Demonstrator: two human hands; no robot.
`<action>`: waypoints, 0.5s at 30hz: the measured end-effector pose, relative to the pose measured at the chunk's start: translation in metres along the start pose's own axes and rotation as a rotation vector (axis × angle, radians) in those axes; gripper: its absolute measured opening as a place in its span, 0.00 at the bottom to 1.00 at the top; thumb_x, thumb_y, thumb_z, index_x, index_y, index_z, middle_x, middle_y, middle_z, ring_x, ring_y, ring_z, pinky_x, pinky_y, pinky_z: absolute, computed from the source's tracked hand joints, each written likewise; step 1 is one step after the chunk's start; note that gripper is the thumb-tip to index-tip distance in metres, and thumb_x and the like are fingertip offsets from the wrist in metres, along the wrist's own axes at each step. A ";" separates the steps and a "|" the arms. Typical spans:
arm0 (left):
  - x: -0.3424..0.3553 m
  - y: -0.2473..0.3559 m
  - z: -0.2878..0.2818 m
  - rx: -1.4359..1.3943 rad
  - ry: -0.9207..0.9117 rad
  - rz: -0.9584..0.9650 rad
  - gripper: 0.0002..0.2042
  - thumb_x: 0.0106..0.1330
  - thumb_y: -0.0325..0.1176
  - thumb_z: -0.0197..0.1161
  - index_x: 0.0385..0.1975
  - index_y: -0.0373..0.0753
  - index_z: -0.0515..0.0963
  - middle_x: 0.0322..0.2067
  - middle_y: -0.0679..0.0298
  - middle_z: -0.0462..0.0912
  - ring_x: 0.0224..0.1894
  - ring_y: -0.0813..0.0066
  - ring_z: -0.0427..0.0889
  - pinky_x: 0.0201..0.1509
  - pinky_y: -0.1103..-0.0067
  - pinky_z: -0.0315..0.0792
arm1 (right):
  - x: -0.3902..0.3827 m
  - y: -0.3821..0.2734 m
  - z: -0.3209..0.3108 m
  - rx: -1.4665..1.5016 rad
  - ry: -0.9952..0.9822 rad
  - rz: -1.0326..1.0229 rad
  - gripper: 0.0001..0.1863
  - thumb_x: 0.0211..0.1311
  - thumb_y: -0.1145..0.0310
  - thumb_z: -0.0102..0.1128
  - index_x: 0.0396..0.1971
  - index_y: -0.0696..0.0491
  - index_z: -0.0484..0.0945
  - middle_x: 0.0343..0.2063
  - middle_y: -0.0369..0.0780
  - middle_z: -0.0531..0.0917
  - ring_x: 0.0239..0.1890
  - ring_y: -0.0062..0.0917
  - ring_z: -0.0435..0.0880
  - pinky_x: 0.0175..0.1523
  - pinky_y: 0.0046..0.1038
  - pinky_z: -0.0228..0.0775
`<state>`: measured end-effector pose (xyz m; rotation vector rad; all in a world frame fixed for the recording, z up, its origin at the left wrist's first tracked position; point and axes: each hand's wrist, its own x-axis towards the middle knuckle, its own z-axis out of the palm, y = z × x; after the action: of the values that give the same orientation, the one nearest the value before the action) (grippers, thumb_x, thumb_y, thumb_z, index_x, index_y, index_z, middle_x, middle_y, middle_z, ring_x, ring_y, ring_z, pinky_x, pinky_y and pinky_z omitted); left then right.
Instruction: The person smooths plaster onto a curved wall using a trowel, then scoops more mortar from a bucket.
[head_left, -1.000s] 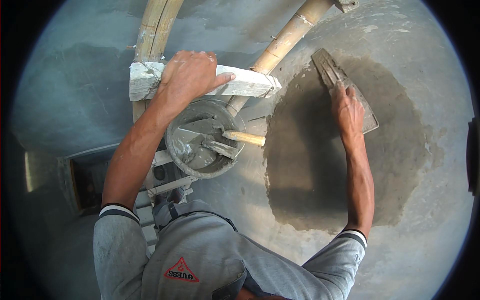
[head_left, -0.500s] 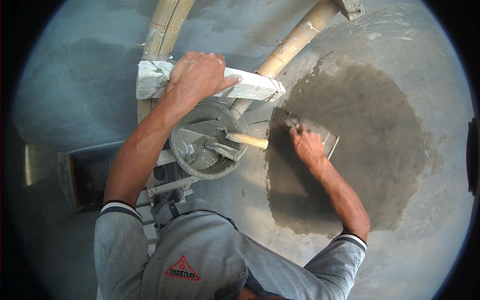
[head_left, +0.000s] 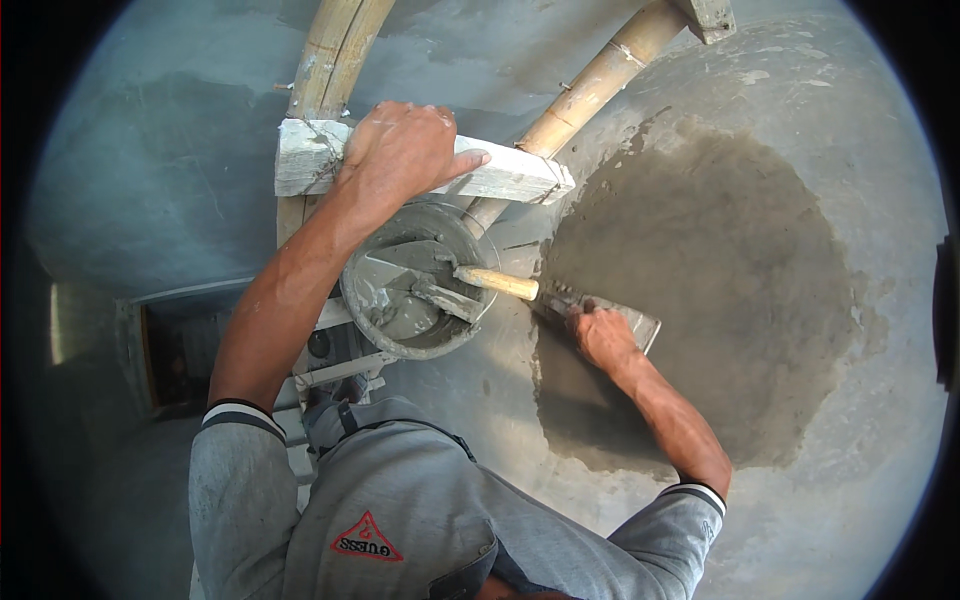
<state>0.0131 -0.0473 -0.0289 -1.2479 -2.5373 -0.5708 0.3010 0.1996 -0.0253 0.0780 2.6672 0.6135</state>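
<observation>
My left hand (head_left: 402, 146) is closed over a whitish wooden rung (head_left: 510, 172) tied between two bamboo poles. My right hand (head_left: 604, 336) grips a plastering float (head_left: 636, 322), its flat plate lying against the wall over a dark patch of wet plaster (head_left: 720, 270). The handle is mostly hidden under my fingers. Between my arms hangs a bucket (head_left: 425, 350) of grey mortar (head_left: 405, 315). A trowel with a pale wooden handle (head_left: 500, 282) rests in it, the handle sticking out over the rim toward the float.
The bamboo poles (head_left: 580, 95) rise from the rung toward the top of the view. Lower ladder rungs (head_left: 345, 370) show below the bucket. A dark framed opening (head_left: 185, 350) lies at the left. Grey wall (head_left: 860, 440) surrounds the wet patch.
My right hand has slid the float downward along the left part of the wet patch. My left hand keeps its hold on the rung, and the bucket stays in place.
</observation>
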 end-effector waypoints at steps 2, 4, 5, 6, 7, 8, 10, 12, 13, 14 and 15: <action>0.000 -0.003 0.002 -0.006 0.006 0.006 0.32 0.64 0.61 0.48 0.29 0.31 0.80 0.19 0.54 0.81 0.25 0.59 0.83 0.32 0.68 0.77 | 0.010 0.012 -0.050 -0.025 0.230 0.131 0.14 0.65 0.69 0.44 0.45 0.57 0.75 0.35 0.54 0.79 0.28 0.46 0.82 0.31 0.43 0.75; -0.005 -0.003 -0.001 -0.011 0.006 0.010 0.32 0.64 0.61 0.47 0.29 0.31 0.80 0.19 0.54 0.81 0.25 0.60 0.83 0.33 0.68 0.77 | 0.024 0.031 -0.100 -0.048 0.430 0.270 0.13 0.65 0.65 0.48 0.44 0.55 0.74 0.33 0.52 0.78 0.26 0.46 0.81 0.28 0.43 0.73; -0.006 -0.005 -0.003 -0.002 -0.015 0.002 0.33 0.64 0.62 0.47 0.30 0.31 0.80 0.19 0.55 0.81 0.25 0.60 0.83 0.33 0.68 0.77 | 0.031 0.036 -0.117 -0.047 0.518 0.284 0.12 0.65 0.65 0.48 0.41 0.56 0.75 0.30 0.52 0.78 0.25 0.47 0.81 0.28 0.43 0.73; -0.006 -0.006 -0.004 0.005 -0.029 -0.004 0.33 0.64 0.62 0.47 0.30 0.31 0.80 0.20 0.55 0.81 0.26 0.60 0.83 0.34 0.68 0.77 | 0.033 0.044 -0.119 -0.047 0.490 0.270 0.12 0.66 0.65 0.47 0.39 0.56 0.76 0.30 0.53 0.79 0.25 0.48 0.81 0.28 0.43 0.73; -0.005 -0.007 -0.003 0.006 -0.026 -0.007 0.33 0.64 0.62 0.47 0.30 0.31 0.80 0.20 0.55 0.81 0.26 0.60 0.83 0.34 0.68 0.77 | 0.035 0.049 -0.118 -0.044 0.463 0.252 0.13 0.67 0.65 0.46 0.37 0.57 0.77 0.30 0.53 0.79 0.25 0.48 0.81 0.29 0.43 0.73; -0.004 -0.005 -0.001 -0.003 0.003 0.002 0.33 0.64 0.62 0.47 0.30 0.31 0.80 0.20 0.55 0.81 0.26 0.60 0.83 0.34 0.68 0.77 | 0.031 0.053 -0.098 -0.027 0.347 0.225 0.14 0.67 0.64 0.45 0.34 0.57 0.79 0.30 0.54 0.80 0.26 0.48 0.81 0.30 0.43 0.74; -0.001 -0.003 0.001 -0.010 0.030 0.009 0.33 0.64 0.62 0.47 0.30 0.31 0.80 0.20 0.54 0.81 0.26 0.60 0.83 0.34 0.68 0.77 | 0.018 0.041 -0.049 -0.014 0.120 0.142 0.18 0.68 0.64 0.41 0.31 0.56 0.80 0.32 0.55 0.80 0.28 0.48 0.82 0.32 0.42 0.75; -0.002 -0.003 -0.001 0.001 0.015 0.002 0.33 0.64 0.62 0.47 0.30 0.31 0.80 0.20 0.54 0.81 0.26 0.60 0.83 0.34 0.68 0.76 | 0.009 0.000 -0.008 -0.052 -0.119 0.062 0.18 0.68 0.64 0.39 0.32 0.56 0.80 0.34 0.55 0.81 0.29 0.46 0.83 0.33 0.41 0.76; -0.002 -0.002 -0.001 0.005 0.015 -0.003 0.33 0.64 0.62 0.47 0.30 0.31 0.80 0.20 0.54 0.81 0.26 0.60 0.83 0.34 0.68 0.76 | 0.008 -0.015 -0.005 -0.086 -0.251 0.044 0.18 0.68 0.65 0.38 0.35 0.56 0.80 0.34 0.54 0.81 0.30 0.44 0.83 0.34 0.40 0.77; -0.001 0.000 -0.001 0.010 0.014 -0.003 0.33 0.64 0.62 0.47 0.30 0.30 0.80 0.20 0.54 0.81 0.26 0.60 0.83 0.33 0.68 0.76 | 0.011 -0.014 -0.008 -0.086 -0.249 0.039 0.18 0.68 0.65 0.38 0.35 0.56 0.80 0.34 0.54 0.81 0.30 0.44 0.83 0.34 0.40 0.77; -0.001 0.001 -0.001 0.015 0.013 -0.002 0.33 0.64 0.62 0.47 0.30 0.30 0.80 0.21 0.54 0.81 0.26 0.60 0.83 0.33 0.68 0.76 | 0.016 -0.008 -0.015 -0.145 -0.153 0.032 0.17 0.67 0.65 0.39 0.39 0.56 0.78 0.36 0.53 0.80 0.30 0.42 0.84 0.33 0.40 0.77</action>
<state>0.0140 -0.0480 -0.0280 -1.2325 -2.5281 -0.5572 0.2804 0.1884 -0.0227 0.1223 2.4713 0.7778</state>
